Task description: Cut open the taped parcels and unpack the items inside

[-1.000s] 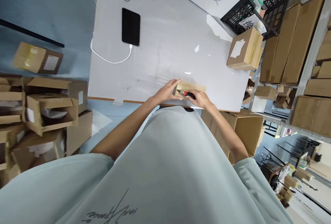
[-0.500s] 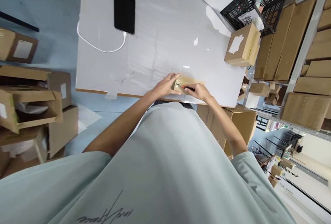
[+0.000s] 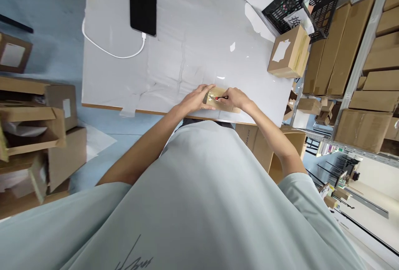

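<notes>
Along the near edge of the table [image 3: 112,83]: small taped box [image 3: 219,91], lying between both hands.
Left hand [image 3: 197,99]: thumb and fingers parted, holding the box's left end.
Right hand [image 3: 236,97]: fingers curled around a red-and-black cutter [image 3: 222,97], over the box.
Farther back, left: black tablet [image 3: 143,7], joined to a white cable [image 3: 116,57].

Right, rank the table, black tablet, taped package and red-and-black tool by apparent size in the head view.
1. Table
2. Black tablet
3. Taped package, partly covered
4. Red-and-black tool
</notes>
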### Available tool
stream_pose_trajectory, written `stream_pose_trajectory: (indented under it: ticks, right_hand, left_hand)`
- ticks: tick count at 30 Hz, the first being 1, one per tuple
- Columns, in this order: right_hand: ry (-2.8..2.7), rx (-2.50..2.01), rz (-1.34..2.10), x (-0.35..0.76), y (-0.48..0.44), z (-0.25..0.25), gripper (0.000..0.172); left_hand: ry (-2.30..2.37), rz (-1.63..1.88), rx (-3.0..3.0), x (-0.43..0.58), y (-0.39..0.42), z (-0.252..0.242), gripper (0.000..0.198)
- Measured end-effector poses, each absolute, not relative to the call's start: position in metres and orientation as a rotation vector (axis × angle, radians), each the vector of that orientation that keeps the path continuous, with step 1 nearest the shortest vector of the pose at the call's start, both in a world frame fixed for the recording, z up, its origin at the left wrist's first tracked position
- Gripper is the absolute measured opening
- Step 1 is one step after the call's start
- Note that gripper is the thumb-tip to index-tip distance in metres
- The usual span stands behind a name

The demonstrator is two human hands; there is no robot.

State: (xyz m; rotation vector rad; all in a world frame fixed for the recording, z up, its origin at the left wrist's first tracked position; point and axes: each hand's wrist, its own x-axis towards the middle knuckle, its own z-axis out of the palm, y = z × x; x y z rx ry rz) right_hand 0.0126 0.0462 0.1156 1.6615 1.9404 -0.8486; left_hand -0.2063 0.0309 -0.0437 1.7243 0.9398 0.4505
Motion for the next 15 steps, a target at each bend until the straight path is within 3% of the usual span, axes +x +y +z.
stream_pose_trajectory:
  ticks: [5,15]
  right_hand:
    - [1.823,1.672,-0.836,0.025,0.04,0.135,0.039]
    - [1.769,1.71,-0.937,0.041,0.031,0.146,0.037]
  left_hand:
    - [0.955,0.427,1.725,-0.205,0.03,-0.038,0.121]
    - [0.965,0.417,1.706,-0.199,0.026,-0.034,0.116]
